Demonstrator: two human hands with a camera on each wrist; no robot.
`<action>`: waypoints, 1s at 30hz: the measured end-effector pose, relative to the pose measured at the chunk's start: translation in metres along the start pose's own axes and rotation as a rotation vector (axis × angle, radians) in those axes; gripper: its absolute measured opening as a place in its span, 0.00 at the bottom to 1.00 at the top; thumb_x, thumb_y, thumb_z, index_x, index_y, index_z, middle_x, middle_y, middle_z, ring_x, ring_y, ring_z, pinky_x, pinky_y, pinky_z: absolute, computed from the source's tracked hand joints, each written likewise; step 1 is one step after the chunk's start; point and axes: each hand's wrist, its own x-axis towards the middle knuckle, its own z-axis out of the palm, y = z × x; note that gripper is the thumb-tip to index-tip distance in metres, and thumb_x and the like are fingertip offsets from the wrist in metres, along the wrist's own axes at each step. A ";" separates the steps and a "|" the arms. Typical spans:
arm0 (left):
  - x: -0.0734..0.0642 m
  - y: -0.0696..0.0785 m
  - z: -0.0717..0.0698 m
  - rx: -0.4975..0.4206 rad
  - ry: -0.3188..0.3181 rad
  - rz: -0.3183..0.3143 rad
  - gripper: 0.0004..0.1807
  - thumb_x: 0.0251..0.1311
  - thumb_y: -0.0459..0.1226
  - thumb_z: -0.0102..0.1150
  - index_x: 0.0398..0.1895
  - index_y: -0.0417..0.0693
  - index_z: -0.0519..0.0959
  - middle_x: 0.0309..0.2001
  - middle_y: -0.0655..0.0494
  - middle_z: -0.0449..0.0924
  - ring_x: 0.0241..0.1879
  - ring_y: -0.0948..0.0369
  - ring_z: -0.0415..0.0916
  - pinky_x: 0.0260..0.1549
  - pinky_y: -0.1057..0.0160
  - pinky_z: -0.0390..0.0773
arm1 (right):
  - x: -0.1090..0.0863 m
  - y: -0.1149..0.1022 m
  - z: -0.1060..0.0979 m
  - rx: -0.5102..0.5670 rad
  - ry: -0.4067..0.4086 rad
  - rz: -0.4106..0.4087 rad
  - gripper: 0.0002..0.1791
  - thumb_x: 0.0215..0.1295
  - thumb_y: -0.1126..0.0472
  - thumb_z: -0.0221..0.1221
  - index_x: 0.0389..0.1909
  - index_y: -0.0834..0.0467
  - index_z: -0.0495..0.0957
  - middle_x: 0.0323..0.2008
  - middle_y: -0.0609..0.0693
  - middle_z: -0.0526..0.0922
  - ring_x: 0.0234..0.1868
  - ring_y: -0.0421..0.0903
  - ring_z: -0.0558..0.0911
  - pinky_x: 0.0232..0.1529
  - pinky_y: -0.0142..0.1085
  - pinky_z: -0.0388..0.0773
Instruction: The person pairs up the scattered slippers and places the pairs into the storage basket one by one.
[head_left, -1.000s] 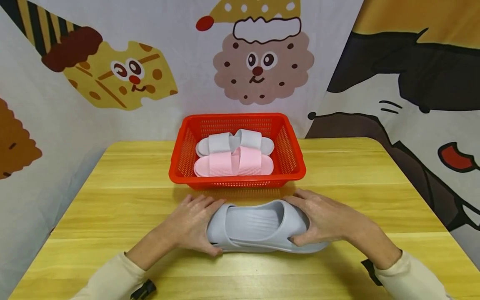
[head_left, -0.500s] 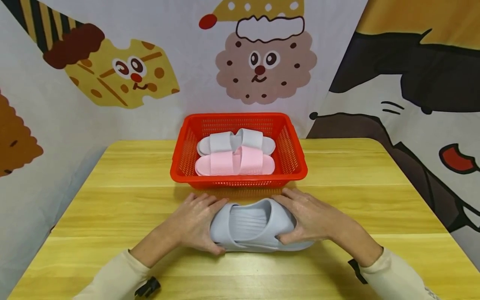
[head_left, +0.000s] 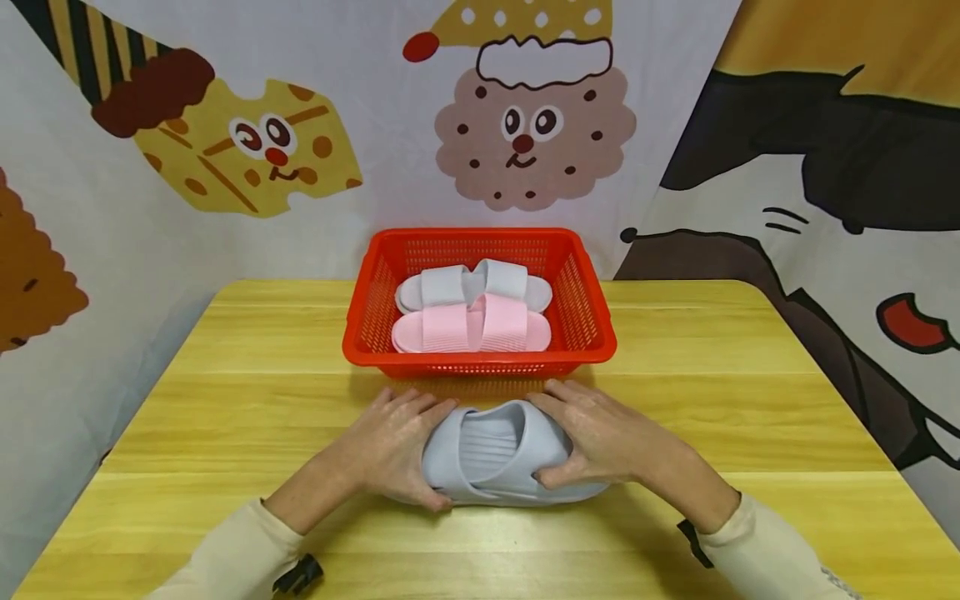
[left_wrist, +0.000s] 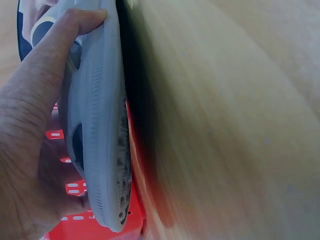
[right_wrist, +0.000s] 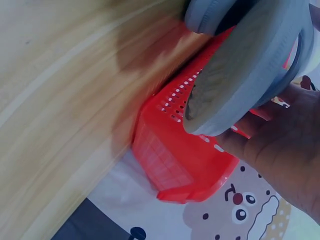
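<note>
Two light grey clogs lie end to end and overlapping on the table, just in front of the red basket. My left hand (head_left: 401,450) grips the left clog (head_left: 442,457) at its outer end, thumb on the near side and fingers on the far side. In the head view my right hand (head_left: 596,437) holds the right clog (head_left: 551,437) in the same way. In the right wrist view, this clog (right_wrist: 240,75) is tilted with its sole showing, above part of the other clog (right_wrist: 205,17). How far one sits inside the other is hidden.
A red perforated basket (head_left: 480,360) stands at the back of the wooden table (head_left: 247,375). Inside lie a pair of white slides (head_left: 442,286) and, nearer, a pair of pink slides (head_left: 446,329). A cartoon-printed cloth (head_left: 405,167) hangs behind the table.
My right hand has moved left with the right clog, so the two clogs overlap more and the opening between them looks narrower. My left hand has barely moved.
</note>
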 end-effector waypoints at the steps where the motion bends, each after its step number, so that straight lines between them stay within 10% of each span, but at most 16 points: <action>1: 0.000 0.000 0.000 0.001 0.000 -0.001 0.63 0.15 0.76 0.54 0.60 0.49 0.68 0.47 0.55 0.73 0.46 0.55 0.68 0.42 0.49 0.65 | -0.001 0.000 0.000 0.004 -0.002 0.007 0.44 0.38 0.33 0.61 0.55 0.55 0.70 0.45 0.43 0.70 0.43 0.38 0.68 0.43 0.35 0.70; 30: -0.006 -0.003 -0.019 -0.042 0.056 0.000 0.58 0.19 0.77 0.52 0.58 0.52 0.68 0.47 0.59 0.73 0.45 0.61 0.68 0.40 0.54 0.65 | -0.019 0.002 -0.024 0.087 0.078 0.107 0.45 0.42 0.26 0.55 0.61 0.45 0.64 0.57 0.37 0.60 0.52 0.36 0.64 0.50 0.39 0.68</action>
